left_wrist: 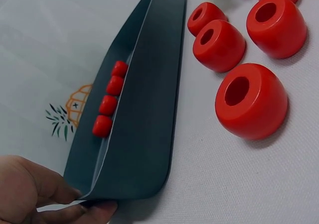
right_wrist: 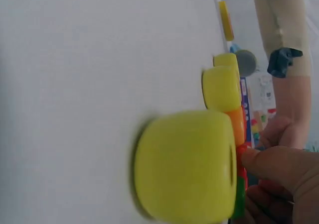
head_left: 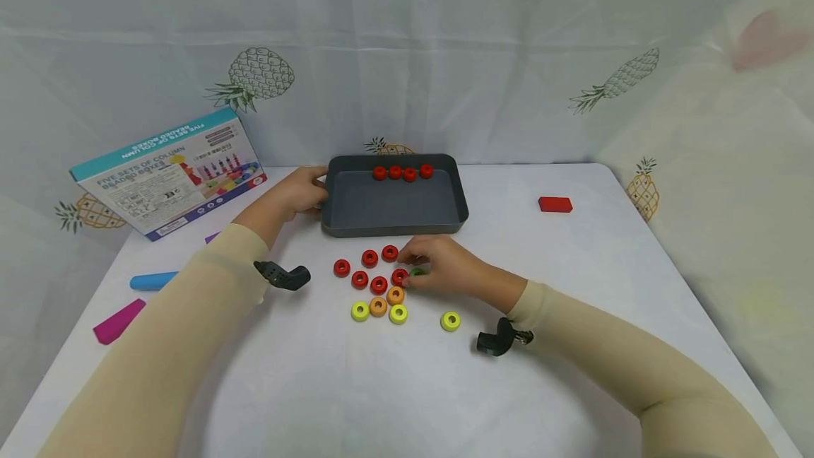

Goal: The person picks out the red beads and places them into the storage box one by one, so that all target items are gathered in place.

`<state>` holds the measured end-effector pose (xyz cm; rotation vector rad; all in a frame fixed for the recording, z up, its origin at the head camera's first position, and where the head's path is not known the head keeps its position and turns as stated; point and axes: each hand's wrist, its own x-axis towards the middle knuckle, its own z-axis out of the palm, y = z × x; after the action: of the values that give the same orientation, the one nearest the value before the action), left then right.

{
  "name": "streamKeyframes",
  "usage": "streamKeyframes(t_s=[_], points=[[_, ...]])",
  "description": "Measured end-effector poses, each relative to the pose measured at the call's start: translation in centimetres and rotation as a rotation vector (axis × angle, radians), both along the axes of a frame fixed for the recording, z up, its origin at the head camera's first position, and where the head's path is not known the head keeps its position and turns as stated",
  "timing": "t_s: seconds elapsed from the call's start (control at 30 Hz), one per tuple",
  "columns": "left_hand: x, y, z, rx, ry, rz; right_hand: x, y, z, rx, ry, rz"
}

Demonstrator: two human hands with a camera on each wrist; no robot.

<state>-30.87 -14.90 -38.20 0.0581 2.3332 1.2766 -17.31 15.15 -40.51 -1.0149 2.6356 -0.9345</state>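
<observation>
At the left end of the dark grey tray (head_left: 394, 207), my left hand (head_left: 304, 191) grips the rim, thumb and fingers on either side of the wall in the left wrist view. Several red beads (head_left: 410, 174) sit inside the tray along its far side. My right hand (head_left: 441, 263) is in front of the tray, thumb and fingers around a red bead (head_left: 399, 277) on the table. A green bead (head_left: 417, 272) lies partly hidden under that hand. Around it are several loose red beads (head_left: 360, 280), two orange beads (head_left: 378, 307) and three yellow beads (head_left: 451, 321).
A printed toy box (head_left: 172, 175) leans at the back left. A blue rod (head_left: 152, 281) and a magenta piece (head_left: 119, 321) lie left, partly behind the left sleeve. A red block (head_left: 555, 204) lies at the right. A patterned curtain (head_left: 496, 55) hangs behind the table.
</observation>
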Motion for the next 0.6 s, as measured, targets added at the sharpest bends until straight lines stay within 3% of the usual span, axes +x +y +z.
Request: streamKeyframes(t_s=[0.3, 0.6], points=[[0.09, 0.01, 0.13, -0.007, 0.003, -0.001, 0.54, -0.94, -0.21, 0.155, 0.065, 0.037], [0.18, -0.05, 0.15, -0.008, -0.001, -0.002, 0.63, -0.68, 0.58, 0.099, 0.115, 0.031]])
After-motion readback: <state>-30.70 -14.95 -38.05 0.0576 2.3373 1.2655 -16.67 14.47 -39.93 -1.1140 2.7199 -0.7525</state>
